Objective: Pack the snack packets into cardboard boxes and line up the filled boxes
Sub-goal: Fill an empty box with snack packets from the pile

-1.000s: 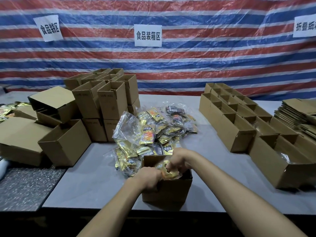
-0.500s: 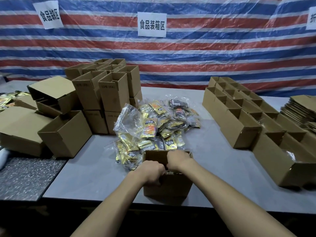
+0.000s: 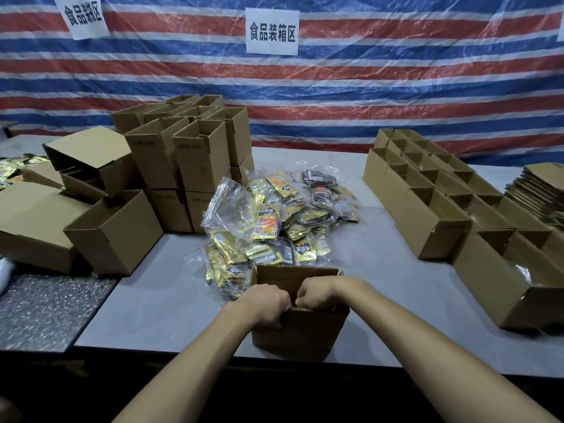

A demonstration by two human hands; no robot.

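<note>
Brown cardboard box [image 3: 300,334] stands open-topped, left hand [image 3: 268,303] gripping its near wall.

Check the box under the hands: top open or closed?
Open: the far flap of the box stands upright; the left hand grips its near edge.

Left hand [image 3: 268,305] and right hand [image 3: 319,293] curl together (knuckles up).

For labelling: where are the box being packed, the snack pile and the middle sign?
box being packed [image 3: 308,337], head view, front wall
snack pile [image 3: 265,226], head view, orange packet
middle sign [image 3: 272,32], head view, centre
</note>
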